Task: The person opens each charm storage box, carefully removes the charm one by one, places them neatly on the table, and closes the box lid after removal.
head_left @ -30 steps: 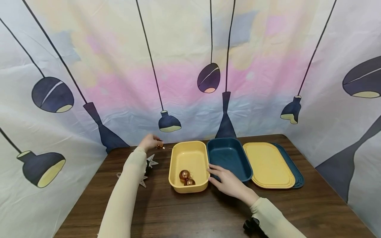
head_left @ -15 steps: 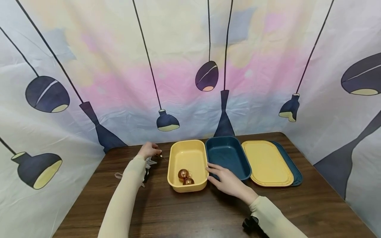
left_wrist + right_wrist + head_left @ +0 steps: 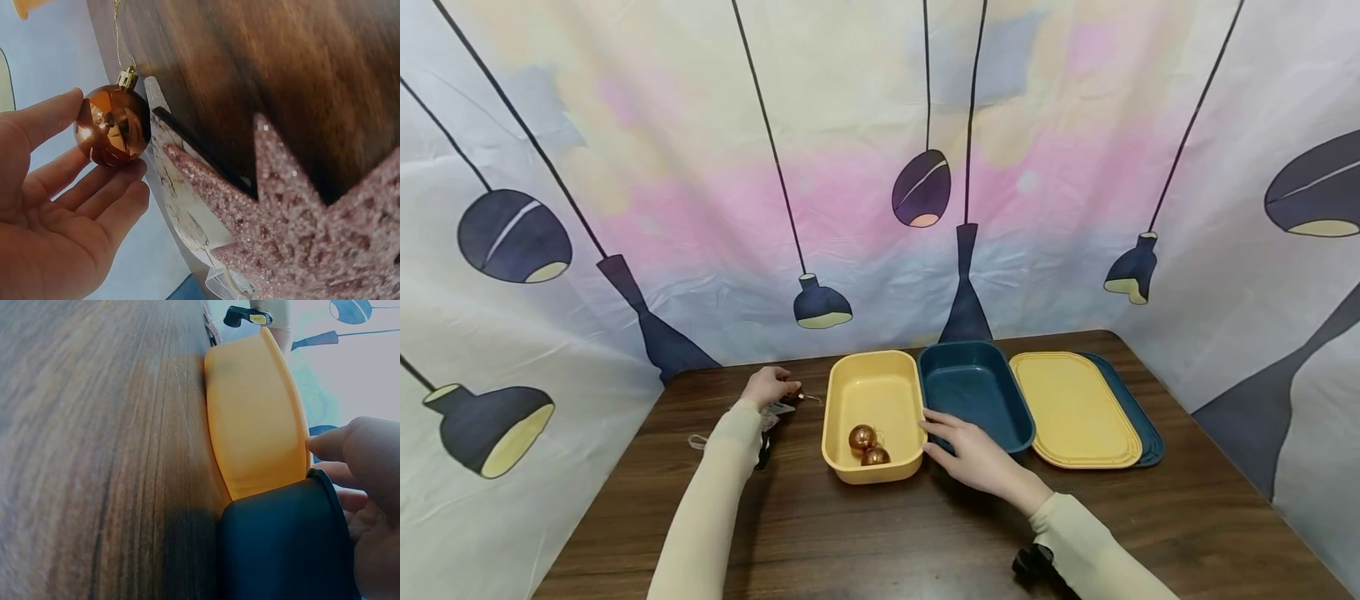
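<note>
Taking the yellow box (image 3: 874, 387) as the middle of the clock in the head view, the left hand (image 3: 767, 387) is between nine and ten o'clock, over the table (image 3: 850, 533). It pinches a bauble (image 3: 112, 125) between thumb and fingertips; whether the bauble touches anything beneath is unclear. The right hand (image 3: 967, 454), near four o'clock, holds nothing, its extended fingers resting against the yellow box's rim.

The bauble looks light, hard and glossy, so it is probably slippery and may crack or dent if squeezed. The round middle, held with soft pads on opposite sides, seems the best hold; the cap (image 3: 128, 78) and cord (image 3: 117, 34) would do for hanging, though the cap might pull loose.

The left wrist view gives the cap at about twelve o'clock on the bauble and a glittery pink star (image 3: 312, 237) at four, while the head view has the bauble mostly behind the fingers. Only the head view shows two more baubles (image 3: 862, 439) at the yellow box's six o'clock end, and the yellow lid (image 3: 1078, 408) overlapping the blue lid (image 3: 1129, 402) out at three. The right wrist view adds the outer wall just beside the blue box (image 3: 281, 544).
</note>
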Action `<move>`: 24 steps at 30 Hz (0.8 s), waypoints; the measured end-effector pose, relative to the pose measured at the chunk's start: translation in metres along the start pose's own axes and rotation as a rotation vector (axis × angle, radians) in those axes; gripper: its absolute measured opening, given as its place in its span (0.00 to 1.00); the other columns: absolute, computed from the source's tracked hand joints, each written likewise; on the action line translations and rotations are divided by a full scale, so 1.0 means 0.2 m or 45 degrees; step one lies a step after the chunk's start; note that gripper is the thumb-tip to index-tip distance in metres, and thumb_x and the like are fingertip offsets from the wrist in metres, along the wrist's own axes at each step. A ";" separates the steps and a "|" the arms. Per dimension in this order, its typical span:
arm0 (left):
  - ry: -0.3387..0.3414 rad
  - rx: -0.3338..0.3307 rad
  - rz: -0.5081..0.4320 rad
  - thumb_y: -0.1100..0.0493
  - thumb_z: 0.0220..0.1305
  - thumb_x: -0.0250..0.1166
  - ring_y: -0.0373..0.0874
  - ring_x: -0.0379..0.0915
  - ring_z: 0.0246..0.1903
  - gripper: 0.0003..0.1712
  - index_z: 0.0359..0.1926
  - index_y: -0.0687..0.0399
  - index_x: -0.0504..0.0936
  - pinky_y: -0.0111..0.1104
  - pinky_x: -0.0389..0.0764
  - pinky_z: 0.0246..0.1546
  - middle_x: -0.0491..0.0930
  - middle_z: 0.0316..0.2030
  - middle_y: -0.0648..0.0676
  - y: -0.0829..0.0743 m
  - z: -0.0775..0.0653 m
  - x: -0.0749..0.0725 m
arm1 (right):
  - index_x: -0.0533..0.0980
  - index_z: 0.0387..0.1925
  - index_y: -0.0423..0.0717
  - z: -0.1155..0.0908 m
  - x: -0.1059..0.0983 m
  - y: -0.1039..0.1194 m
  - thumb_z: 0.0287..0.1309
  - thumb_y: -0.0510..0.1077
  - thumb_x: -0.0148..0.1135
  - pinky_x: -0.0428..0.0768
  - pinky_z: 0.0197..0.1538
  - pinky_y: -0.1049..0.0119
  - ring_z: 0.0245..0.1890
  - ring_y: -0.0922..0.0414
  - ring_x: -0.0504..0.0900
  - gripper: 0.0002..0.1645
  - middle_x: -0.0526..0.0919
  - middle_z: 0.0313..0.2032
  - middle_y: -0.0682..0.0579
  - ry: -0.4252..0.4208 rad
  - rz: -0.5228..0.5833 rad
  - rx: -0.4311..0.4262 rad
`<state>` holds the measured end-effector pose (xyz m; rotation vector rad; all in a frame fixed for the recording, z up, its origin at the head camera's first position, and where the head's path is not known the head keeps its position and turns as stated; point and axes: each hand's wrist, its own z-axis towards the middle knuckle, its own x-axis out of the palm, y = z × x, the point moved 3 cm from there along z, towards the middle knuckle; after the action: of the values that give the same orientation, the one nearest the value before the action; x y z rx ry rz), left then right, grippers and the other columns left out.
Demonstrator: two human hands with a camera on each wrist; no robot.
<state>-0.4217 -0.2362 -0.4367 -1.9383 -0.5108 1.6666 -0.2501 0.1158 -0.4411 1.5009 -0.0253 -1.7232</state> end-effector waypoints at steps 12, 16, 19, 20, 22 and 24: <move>0.040 -0.074 0.070 0.50 0.66 0.57 0.65 0.65 0.53 0.31 0.59 0.73 0.68 0.51 0.71 0.48 0.67 0.56 0.72 -0.01 -0.05 -0.04 | 0.69 0.62 0.44 0.00 0.00 -0.01 0.66 0.53 0.51 0.69 0.58 0.56 0.62 0.55 0.65 0.27 0.63 0.65 0.48 -0.004 0.000 -0.006; 0.053 -0.104 0.062 0.49 0.66 0.57 0.65 0.65 0.53 0.31 0.58 0.73 0.69 0.51 0.71 0.48 0.67 0.56 0.71 -0.02 -0.06 -0.04 | 0.69 0.62 0.44 0.00 0.00 -0.01 0.66 0.52 0.52 0.69 0.58 0.56 0.62 0.55 0.65 0.27 0.63 0.65 0.49 0.002 0.002 -0.005; 0.058 -0.114 0.073 0.49 0.66 0.57 0.65 0.65 0.53 0.31 0.57 0.73 0.70 0.51 0.71 0.48 0.67 0.56 0.71 -0.02 -0.06 -0.04 | 0.69 0.62 0.43 0.00 0.00 0.00 0.66 0.52 0.52 0.69 0.58 0.55 0.62 0.55 0.65 0.27 0.63 0.65 0.48 0.003 0.005 -0.007; 0.059 -0.112 0.081 0.49 0.66 0.56 0.66 0.65 0.53 0.31 0.57 0.73 0.70 0.51 0.71 0.48 0.67 0.55 0.72 -0.02 -0.06 -0.04 | 0.69 0.62 0.43 0.00 0.00 0.00 0.66 0.52 0.52 0.69 0.58 0.55 0.62 0.54 0.65 0.27 0.63 0.65 0.48 0.002 0.005 -0.008; 0.057 -0.110 0.087 0.49 0.66 0.56 0.65 0.65 0.53 0.31 0.57 0.73 0.70 0.51 0.71 0.48 0.67 0.55 0.72 -0.02 -0.06 -0.04 | 0.69 0.62 0.43 0.00 0.00 0.00 0.66 0.52 0.52 0.69 0.58 0.55 0.62 0.54 0.65 0.27 0.63 0.65 0.48 0.001 0.003 -0.010; 0.054 -0.109 0.089 0.49 0.66 0.56 0.66 0.65 0.52 0.31 0.57 0.74 0.69 0.51 0.72 0.47 0.68 0.55 0.72 -0.02 -0.06 -0.04 | 0.69 0.62 0.43 0.00 0.00 0.00 0.66 0.52 0.52 0.69 0.58 0.55 0.62 0.54 0.65 0.27 0.63 0.65 0.49 0.002 0.001 -0.012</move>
<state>-0.4110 -0.2393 -0.4257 -2.0702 -0.5109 1.6677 -0.2504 0.1167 -0.4412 1.4953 -0.0171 -1.7198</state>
